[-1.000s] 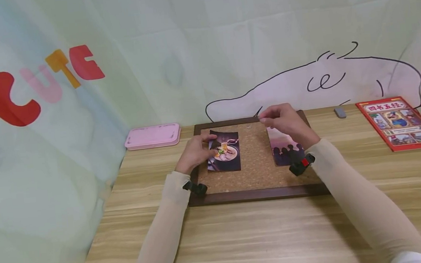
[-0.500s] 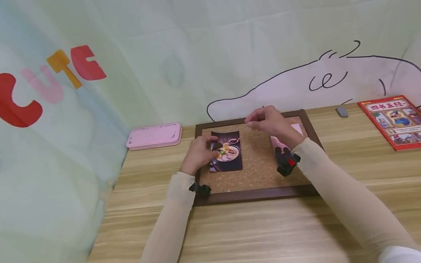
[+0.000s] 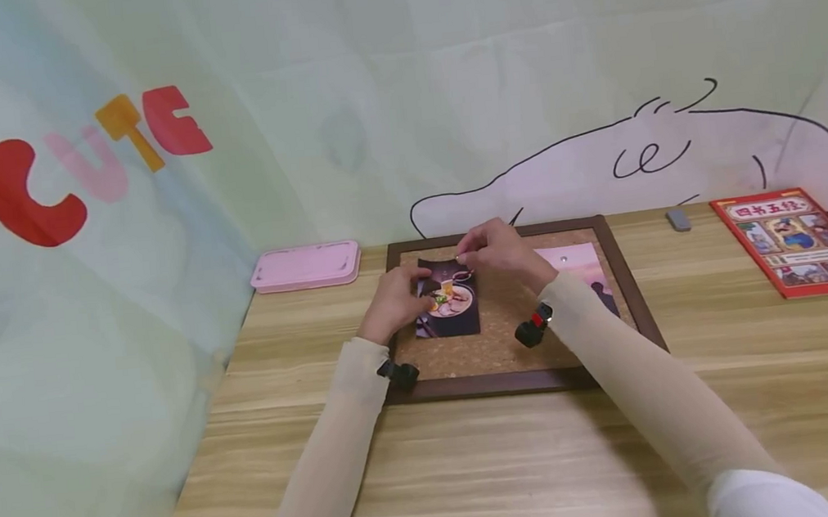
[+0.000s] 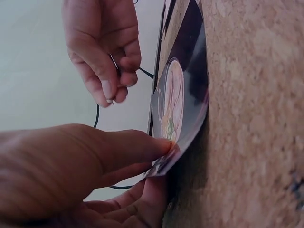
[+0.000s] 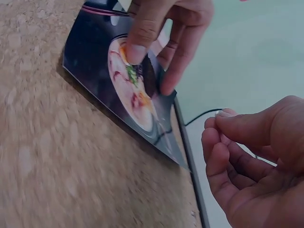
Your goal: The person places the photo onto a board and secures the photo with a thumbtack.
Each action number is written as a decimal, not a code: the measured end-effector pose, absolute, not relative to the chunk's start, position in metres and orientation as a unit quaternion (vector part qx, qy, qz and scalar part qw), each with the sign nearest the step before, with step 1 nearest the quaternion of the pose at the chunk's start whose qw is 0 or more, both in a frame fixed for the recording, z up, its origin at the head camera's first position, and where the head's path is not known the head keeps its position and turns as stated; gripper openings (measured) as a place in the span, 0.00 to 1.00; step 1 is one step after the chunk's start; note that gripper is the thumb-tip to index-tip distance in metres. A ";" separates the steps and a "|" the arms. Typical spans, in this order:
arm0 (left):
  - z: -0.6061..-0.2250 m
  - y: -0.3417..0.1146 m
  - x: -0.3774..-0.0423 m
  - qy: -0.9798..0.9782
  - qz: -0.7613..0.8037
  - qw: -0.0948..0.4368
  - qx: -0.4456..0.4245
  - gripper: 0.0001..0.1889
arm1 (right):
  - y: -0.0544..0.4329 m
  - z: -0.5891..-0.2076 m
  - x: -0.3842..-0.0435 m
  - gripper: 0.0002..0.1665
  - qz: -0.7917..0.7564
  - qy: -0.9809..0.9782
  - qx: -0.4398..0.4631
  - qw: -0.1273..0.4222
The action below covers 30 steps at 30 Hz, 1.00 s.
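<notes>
My left hand (image 3: 391, 303) pinches the left edge of a dark photo of a ramen bowl (image 3: 456, 320), thumb on its face and fingers at the edge. The photo lies over the left part of a cork board (image 3: 506, 341) and bows slightly off the cork in the wrist views. Above the photo's top right corner, my right hand (image 3: 498, 253) pinches a tiny pale pushpin (image 5: 218, 113) between thumb and fingertip; most of it is hidden. A pink sunset photo (image 3: 569, 257) on the board's right carries a small silver pin (image 3: 563, 258) near its top; my right forearm covers part of it.
A dark brown frame (image 3: 499, 383) borders the board on the wooden table (image 3: 476, 466). A pink case (image 3: 305, 266) lies at the back left. On the right are a grey eraser-like block (image 3: 678, 220) and a red book (image 3: 800, 241). A printed cloth hangs behind.
My right hand has moved left and slightly down, from over the pink photo to the ramen photo's top right corner. My left hand keeps its hold on the ramen photo.
</notes>
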<state>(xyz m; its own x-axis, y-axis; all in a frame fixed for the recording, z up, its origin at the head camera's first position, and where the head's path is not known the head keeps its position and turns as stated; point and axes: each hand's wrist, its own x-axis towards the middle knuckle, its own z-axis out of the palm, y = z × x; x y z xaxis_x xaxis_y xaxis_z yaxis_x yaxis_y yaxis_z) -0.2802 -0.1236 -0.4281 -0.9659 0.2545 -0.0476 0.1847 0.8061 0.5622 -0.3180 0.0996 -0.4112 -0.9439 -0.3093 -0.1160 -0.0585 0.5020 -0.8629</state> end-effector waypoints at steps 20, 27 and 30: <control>-0.424 -0.122 -0.274 0.957 0.262 0.069 0.107 0.27 | 0.071 -0.428 -0.326 0.09 -0.428 0.881 -0.132 0.155; -0.423 -0.120 -0.274 0.957 0.260 0.081 0.097 0.27 | 0.068 -0.432 -0.326 0.08 -0.407 0.894 -0.136 0.128; -0.423 -0.119 -0.274 0.957 0.260 0.084 0.094 0.26 | 0.068 -0.433 -0.326 0.07 -0.405 0.896 -0.133 0.126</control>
<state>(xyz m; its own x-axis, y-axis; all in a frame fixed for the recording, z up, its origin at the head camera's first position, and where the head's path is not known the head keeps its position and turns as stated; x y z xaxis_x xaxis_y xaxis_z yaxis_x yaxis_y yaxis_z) -0.2744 -0.1194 -0.4232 -0.9681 0.2241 -0.1118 0.1369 0.8474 0.5129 -0.3259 0.0683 -0.4325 -0.9332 -0.3395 -0.1175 -0.1362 0.6370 -0.7587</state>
